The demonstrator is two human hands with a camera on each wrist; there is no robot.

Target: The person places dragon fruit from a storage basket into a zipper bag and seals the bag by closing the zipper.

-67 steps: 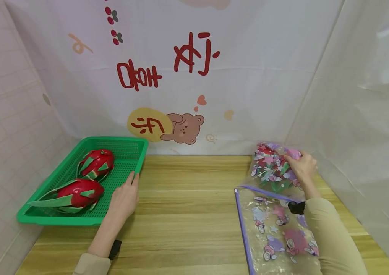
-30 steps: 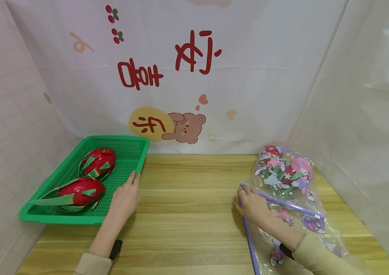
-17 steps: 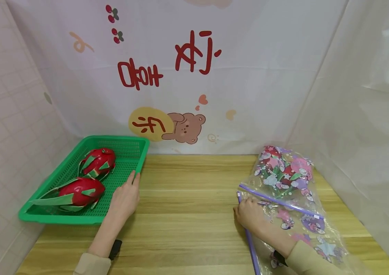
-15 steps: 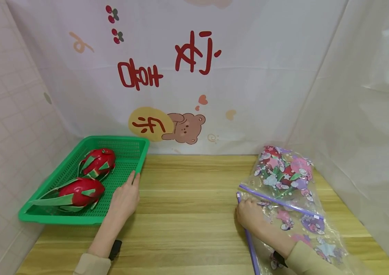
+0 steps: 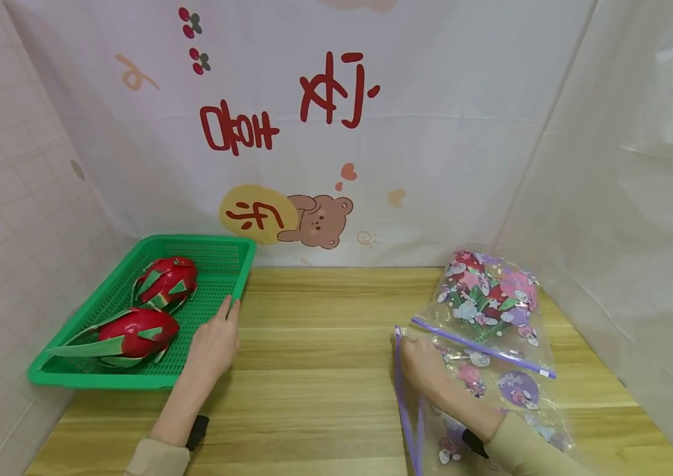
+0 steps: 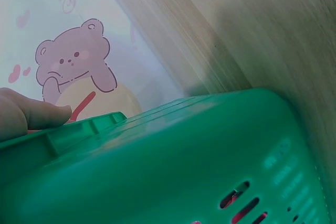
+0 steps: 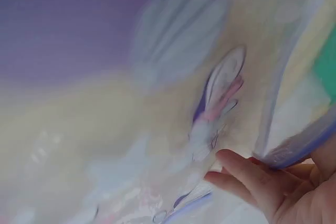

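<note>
My left hand (image 5: pixel 213 344) grips the right rim of a green plastic basket (image 5: pixel 101 380); in the left wrist view a finger (image 6: pixel 50 114) lies over the rim. Two red dragon fruits (image 5: pixel 140 332) with green scales lie inside the basket, one behind the other. At the right, my right hand (image 5: pixel 428 367) pinches the purple-edged mouth of a clear zip bag (image 5: pixel 470 380) printed with cartoon figures. Two purple strips stand apart at that mouth. In the right wrist view, thumb and fingers (image 7: pixel 252 182) meet on the film, close to the lens.
Behind that bag lies a second printed zip bag (image 5: pixel 491 291), filled with red and green things; its purple zip strip (image 5: pixel 482 347) overlaps the front bag. Bare wooden table (image 5: pixel 318 370) lies between basket and bags. White printed sheets (image 5: pixel 420 132) enclose the back and sides.
My right hand left the filled bag, took hold of the front bag's mouth and drew it left, and the mouth's strips parted. My left hand stayed on the basket rim.
</note>
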